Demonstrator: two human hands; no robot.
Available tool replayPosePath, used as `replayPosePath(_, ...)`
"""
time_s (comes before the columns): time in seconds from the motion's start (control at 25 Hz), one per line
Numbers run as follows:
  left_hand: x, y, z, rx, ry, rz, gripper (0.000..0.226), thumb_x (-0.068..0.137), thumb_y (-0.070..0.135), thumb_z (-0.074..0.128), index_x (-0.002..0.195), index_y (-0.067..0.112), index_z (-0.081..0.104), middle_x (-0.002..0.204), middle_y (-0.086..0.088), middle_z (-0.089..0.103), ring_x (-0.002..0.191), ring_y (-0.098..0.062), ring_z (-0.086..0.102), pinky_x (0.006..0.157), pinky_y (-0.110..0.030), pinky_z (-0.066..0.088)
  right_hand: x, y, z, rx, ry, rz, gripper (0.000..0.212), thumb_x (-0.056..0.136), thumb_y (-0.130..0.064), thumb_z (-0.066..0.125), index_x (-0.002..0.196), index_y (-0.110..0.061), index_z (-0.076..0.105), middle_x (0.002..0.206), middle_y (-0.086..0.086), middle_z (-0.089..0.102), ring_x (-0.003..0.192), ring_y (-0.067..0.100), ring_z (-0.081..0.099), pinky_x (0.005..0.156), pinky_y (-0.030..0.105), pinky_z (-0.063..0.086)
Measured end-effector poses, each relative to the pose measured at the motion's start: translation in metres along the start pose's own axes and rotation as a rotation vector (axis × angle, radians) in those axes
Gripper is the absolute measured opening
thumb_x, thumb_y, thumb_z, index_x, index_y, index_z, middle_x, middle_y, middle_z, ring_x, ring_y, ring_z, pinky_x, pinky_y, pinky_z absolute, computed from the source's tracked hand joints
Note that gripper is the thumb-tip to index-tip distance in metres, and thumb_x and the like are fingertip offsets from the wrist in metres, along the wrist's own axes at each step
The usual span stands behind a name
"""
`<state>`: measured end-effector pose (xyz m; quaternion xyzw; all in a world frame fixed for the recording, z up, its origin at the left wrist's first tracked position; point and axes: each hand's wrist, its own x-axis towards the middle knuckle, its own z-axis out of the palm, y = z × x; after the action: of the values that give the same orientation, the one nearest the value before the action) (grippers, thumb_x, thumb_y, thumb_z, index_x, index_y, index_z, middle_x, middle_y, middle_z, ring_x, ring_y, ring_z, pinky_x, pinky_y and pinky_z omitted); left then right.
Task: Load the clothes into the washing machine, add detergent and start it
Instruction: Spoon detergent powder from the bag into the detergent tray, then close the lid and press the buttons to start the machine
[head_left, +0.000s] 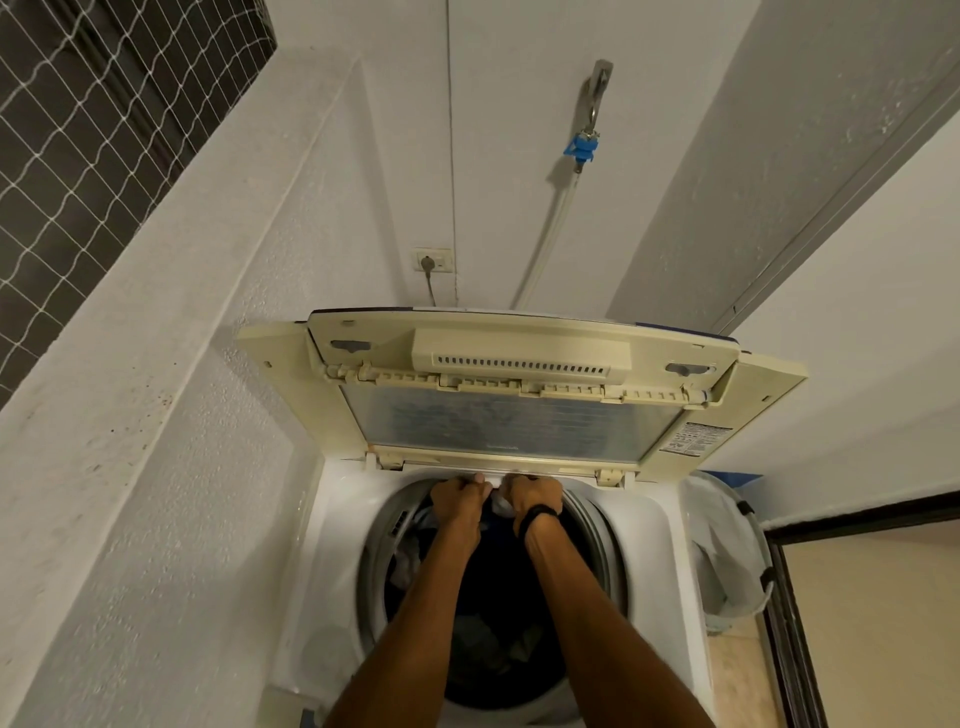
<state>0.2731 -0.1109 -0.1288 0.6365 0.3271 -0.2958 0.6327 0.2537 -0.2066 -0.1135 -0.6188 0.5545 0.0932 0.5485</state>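
Two hands: the left hand (460, 500) and the right hand (535, 496) meet at the rear edge of the drum opening, knuckles almost touching, just under the raised lid.
Left grip: fingers curled, pinching one side of a small white thing (500, 503); what it is cannot be told.
Right grip: fingers curled round the other side of the same white thing; a black wristband (543, 514) sits on the wrist.
Washing machine (332, 525): a top-loader with a white deck, its left side close against the textured wall (171, 493).
Lid (509, 421): folded up and back, standing open; its lower edge hangs just above the fingers, so there is little room over them.
Drum rim (597, 525): a grey ring; both forearms cross over the opening from the near side, with open gaps left and right of them.
Clothes (493, 649): dark pieces lie inside the drum below the rim, with a pale piece at its left side.
Laundry basket (727, 551): pale, standing just beside the machine's right flank, next to a dark door frame (789, 623).
Tap (597, 88): on the back wall above the lid, with a blue connector (582, 148) and a hose (545, 234) running down behind the machine.
Socket (434, 261): on the back wall, a plug in it.
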Motion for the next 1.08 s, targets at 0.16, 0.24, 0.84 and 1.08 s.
replayPosePath(0.16, 0.007, -0.002, -0.001, 0.008, 0.021, 0.001, 0.012, 0.091, 0.004, 0.061, 0.082, 0.013, 0.061, 0.087, -0.006, 0.066, 0.089, -0.024, 0.064, 0.093, -0.040, 0.056, 0.000, -0.001, -0.001, -0.052, -0.004, -0.009, 0.024, 0.089, -0.013, 0.062, 0.102, 0.007, 0.067, 0.096, 0.012, 0.067, 0.099, 0.029, 0.064, 0.077, 0.027, 0.043)
replayPosePath(0.24, 0.010, -0.003, 0.005, -0.002, 0.067, 0.015, 0.008, 0.092, 0.009, 0.063, 0.088, 0.003, 0.066, 0.093, -0.013, 0.070, 0.085, -0.024, 0.067, 0.080, -0.036, 0.059, -0.001, -0.001, -0.003, -0.047, 0.014, -0.036, 0.022, 0.087, -0.015, 0.064, 0.098, 0.004, 0.070, 0.094, 0.014, 0.070, 0.095, 0.028, 0.066, 0.075, 0.027, 0.045)
replayPosePath(0.84, -0.099, 0.013, -0.041, 0.544, 0.158, 0.655, 0.020, 0.096, 0.029, 0.057, 0.083, 0.016, 0.066, 0.077, 0.001, 0.066, 0.073, -0.016, 0.062, 0.067, -0.030, 0.048, -0.086, 0.014, -0.034, -0.906, -0.327, -0.668, 0.031, 0.096, -0.029, 0.052, 0.112, -0.008, 0.066, 0.118, 0.016, 0.067, 0.112, 0.032, 0.061, 0.092, 0.034, 0.047)
replayPosePath(1.08, -0.247, 0.177, -0.049, 0.248, 0.506, 1.414, 0.024, 0.098, 0.030, 0.056, 0.108, 0.016, 0.071, 0.099, 0.007, 0.072, 0.091, -0.005, 0.062, 0.077, -0.010, 0.045, -0.221, -0.136, -0.110, -0.518, 0.073, -1.361, 0.028, 0.096, -0.032, 0.048, 0.091, -0.016, 0.071, 0.085, 0.004, 0.074, 0.076, 0.023, 0.067, 0.074, 0.035, 0.055)
